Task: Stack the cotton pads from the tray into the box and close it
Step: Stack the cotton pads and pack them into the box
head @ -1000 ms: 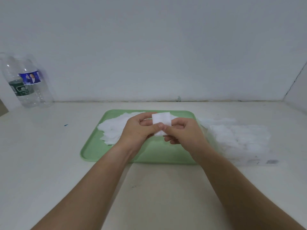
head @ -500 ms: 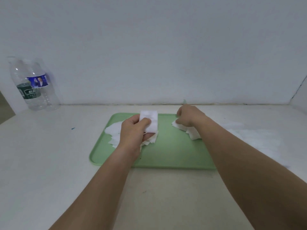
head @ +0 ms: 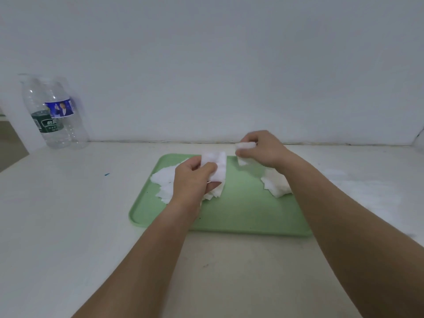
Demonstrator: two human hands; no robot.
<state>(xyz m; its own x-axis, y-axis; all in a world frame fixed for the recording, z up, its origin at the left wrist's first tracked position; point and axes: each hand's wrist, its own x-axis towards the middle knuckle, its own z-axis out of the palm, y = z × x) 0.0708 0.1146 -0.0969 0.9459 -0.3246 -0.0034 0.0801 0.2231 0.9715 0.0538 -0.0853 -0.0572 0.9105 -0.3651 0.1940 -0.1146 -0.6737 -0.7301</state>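
Observation:
A green tray (head: 241, 216) lies on the white table with loose white cotton pads (head: 164, 180) heaped at its far left and another small heap (head: 276, 183) at its far right. My left hand (head: 191, 180) holds a small stack of pads (head: 216, 165) upright above the left heap. My right hand (head: 263, 149) pinches a few pads (head: 245, 145) lifted over the tray's far right edge. The clear box (head: 367, 191) of pads sits right of the tray, blurred and partly hidden by my right forearm.
Two clear plastic bottles (head: 52, 111) stand at the far left against the wall. A small blue speck (head: 106, 174) lies on the table left of the tray. Bare table stretches in front of the tray.
My hands came apart. The left kept the stack over the left heap. The right reached to the heap at the tray's far right and has now lifted a few pads from it.

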